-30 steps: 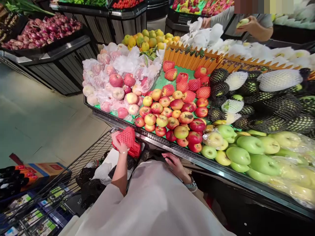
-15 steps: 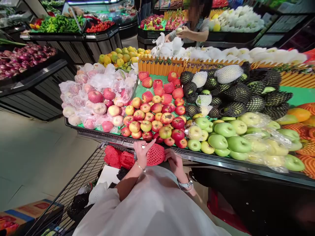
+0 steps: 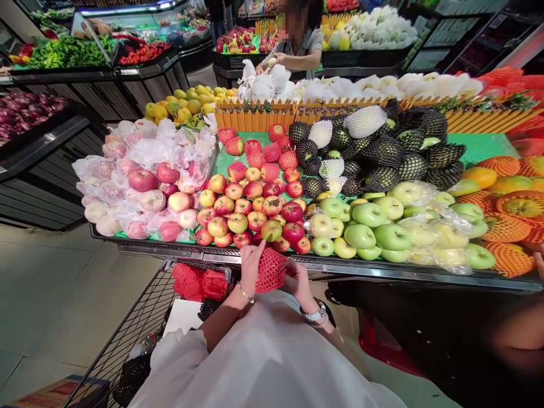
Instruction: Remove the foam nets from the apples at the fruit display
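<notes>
Just in front of the display's front edge, a red foam fruit net (image 3: pixel 271 271) is held between both hands. My left hand (image 3: pixel 250 267) grips its left side, with thumb and index finger near the upper rim. The fingers of my right hand (image 3: pixel 298 281) are closed on its right side, partly hidden behind the mesh. Whether a fruit sits inside the net cannot be made out. Beyond it lie red-yellow apples (image 3: pixel 238 223), loose in rows on green matting. Several apples in red foam nets (image 3: pixel 271 152) sit behind them.
A wire shopping cart (image 3: pixel 138 306) at lower left carries more red nets (image 3: pixel 199 282). Bagged pink apples (image 3: pixel 138 201) lie left; green apples (image 3: pixel 393 237) and orange-netted papayas (image 3: pixel 508 226) lie right. Another person (image 3: pixel 297 48) stands behind the display; someone's hand (image 3: pixel 539 262) shows at the right edge.
The view has shifted, moving the display leftward in the picture. My left index finger, stretched out earlier, now rests closer to the net. The net's upper rim is tilted up more.
</notes>
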The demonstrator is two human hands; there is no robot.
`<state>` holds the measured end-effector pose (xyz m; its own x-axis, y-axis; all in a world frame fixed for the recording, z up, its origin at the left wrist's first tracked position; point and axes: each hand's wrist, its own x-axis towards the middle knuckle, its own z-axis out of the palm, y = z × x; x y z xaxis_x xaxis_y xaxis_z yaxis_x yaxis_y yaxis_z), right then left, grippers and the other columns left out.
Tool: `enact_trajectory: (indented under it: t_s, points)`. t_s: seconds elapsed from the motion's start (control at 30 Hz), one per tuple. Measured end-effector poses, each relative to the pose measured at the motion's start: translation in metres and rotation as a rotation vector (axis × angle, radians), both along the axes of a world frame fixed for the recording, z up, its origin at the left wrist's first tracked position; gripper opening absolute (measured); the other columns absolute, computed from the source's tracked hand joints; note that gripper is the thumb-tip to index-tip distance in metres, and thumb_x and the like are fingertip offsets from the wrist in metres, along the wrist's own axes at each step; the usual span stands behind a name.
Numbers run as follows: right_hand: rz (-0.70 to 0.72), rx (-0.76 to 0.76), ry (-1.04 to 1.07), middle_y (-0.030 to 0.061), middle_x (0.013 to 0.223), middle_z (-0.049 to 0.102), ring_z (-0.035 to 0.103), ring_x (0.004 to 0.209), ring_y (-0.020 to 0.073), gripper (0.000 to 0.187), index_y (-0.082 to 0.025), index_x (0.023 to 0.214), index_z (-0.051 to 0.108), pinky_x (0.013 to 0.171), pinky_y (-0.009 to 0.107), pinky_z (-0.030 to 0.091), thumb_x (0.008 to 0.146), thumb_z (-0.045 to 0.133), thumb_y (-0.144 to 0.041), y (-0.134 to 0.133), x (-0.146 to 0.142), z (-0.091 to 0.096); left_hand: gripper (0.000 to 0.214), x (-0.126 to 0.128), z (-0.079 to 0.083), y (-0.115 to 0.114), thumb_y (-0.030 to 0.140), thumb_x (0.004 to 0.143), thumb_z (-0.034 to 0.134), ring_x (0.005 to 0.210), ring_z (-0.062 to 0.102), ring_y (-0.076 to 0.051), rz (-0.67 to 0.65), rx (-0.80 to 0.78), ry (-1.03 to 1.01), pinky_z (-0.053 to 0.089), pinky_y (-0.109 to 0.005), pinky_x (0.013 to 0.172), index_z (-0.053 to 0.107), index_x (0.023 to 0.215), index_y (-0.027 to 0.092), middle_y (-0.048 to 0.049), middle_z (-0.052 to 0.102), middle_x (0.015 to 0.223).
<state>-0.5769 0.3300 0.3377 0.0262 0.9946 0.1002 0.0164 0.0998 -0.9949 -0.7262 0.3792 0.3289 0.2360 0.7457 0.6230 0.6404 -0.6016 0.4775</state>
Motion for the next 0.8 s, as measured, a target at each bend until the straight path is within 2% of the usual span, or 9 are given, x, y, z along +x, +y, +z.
enact_trajectory:
  t_s: [0.07,0.17,0.27,0.37,0.47,0.53,0.6,0.7,0.8]
  points:
    - [-0.024,0.043,-0.044,0.0036,0.075,0.060,0.055,0.073,0.0174,0.002,-0.020,0.067,0.055,0.068,0.030,0.049,0.068,0.053,-0.020,-0.001,0.008,0.000,0.065,0.002,-0.003,0.001,0.034,0.094,0.048,0.089,0.057,-0.022,-0.079,-0.067,0.014,0.045,-0.039,0.084,0.021,0.152,0.023,-0.0079,0.061,0.094]
    - [-0.008,0.084,-0.108,0.0019,0.063,0.056,0.051,0.063,0.0169,0.017,-0.021,0.054,0.050,0.064,0.031,0.048,0.069,0.057,-0.023,-0.001,0.021,-0.004,0.089,0.003,0.004,0.001,0.042,0.084,0.062,0.105,0.059,-0.028,-0.306,-0.271,0.050,0.047,-0.043,0.093,0.010,0.153,0.021,-0.0144,0.061,0.116]
    - [0.012,0.087,-0.142,0.0005,0.057,0.054,0.049,0.057,0.0160,0.020,-0.021,0.053,0.049,0.060,0.031,0.048,0.071,0.056,-0.024,0.000,0.029,-0.009,0.089,0.000,0.019,-0.001,0.040,0.083,0.063,0.121,0.054,-0.029,-0.509,-0.443,0.079,0.044,-0.044,0.103,0.010,0.153,0.022,-0.0173,0.052,0.136]
    - [0.040,0.068,-0.144,0.0032,0.070,0.065,0.056,0.065,0.0174,0.008,-0.019,0.068,0.061,0.068,0.033,0.053,0.073,0.055,-0.022,0.000,0.030,-0.014,0.082,-0.004,0.032,-0.003,0.030,0.085,0.060,0.131,0.046,-0.030,-0.580,-0.483,0.086,0.040,-0.045,0.108,0.014,0.152,0.023,-0.0164,0.045,0.145]
    - [0.093,0.055,-0.123,0.0066,0.087,0.071,0.064,0.077,0.0196,0.019,-0.017,0.091,0.067,0.079,0.036,0.055,0.075,0.058,-0.023,-0.002,0.027,-0.017,0.078,-0.006,0.038,-0.004,0.022,0.082,0.055,0.135,0.041,-0.030,-0.603,-0.475,0.090,0.036,-0.047,0.112,0.019,0.151,0.022,-0.0152,0.042,0.147]
    - [0.101,0.055,-0.109,0.0092,0.097,0.072,0.066,0.088,0.0223,0.026,-0.016,0.099,0.068,0.087,0.039,0.054,0.076,0.062,-0.027,-0.004,0.027,-0.018,0.074,-0.005,0.039,-0.004,0.021,0.082,0.054,0.133,0.044,-0.029,-0.635,-0.467,0.077,0.038,-0.045,0.110,0.024,0.150,0.021,-0.0155,0.045,0.144]
    - [0.075,0.049,-0.095,0.0114,0.109,0.070,0.065,0.102,0.0248,0.032,-0.016,0.106,0.067,0.096,0.043,0.050,0.078,0.063,-0.032,-0.007,0.027,-0.019,0.065,-0.002,0.040,-0.002,0.021,0.087,0.048,0.123,0.053,-0.026,-0.599,-0.433,0.000,0.041,-0.043,0.106,0.027,0.148,0.021,-0.0144,0.056,0.132]
    - [-0.007,0.007,-0.036,0.0110,0.121,0.066,0.060,0.115,0.0255,0.043,-0.019,0.118,0.063,0.105,0.044,0.045,0.081,0.064,-0.040,-0.010,0.030,-0.021,0.052,0.002,0.043,0.013,0.022,0.095,0.039,0.106,0.060,-0.021,-0.347,-0.324,-0.132,0.043,-0.042,0.100,0.030,0.146,0.023,-0.0096,0.065,0.110]
    - [-0.070,-0.052,0.007,0.0092,0.121,0.066,0.062,0.114,0.0249,0.049,-0.021,0.126,0.058,0.101,0.044,0.049,0.085,0.058,-0.048,-0.005,0.035,-0.024,0.057,0.007,0.045,0.039,0.037,0.089,0.055,0.112,0.053,-0.026,-0.139,-0.263,0.054,0.040,-0.043,0.099,0.039,0.140,0.020,-0.0125,0.060,0.120]
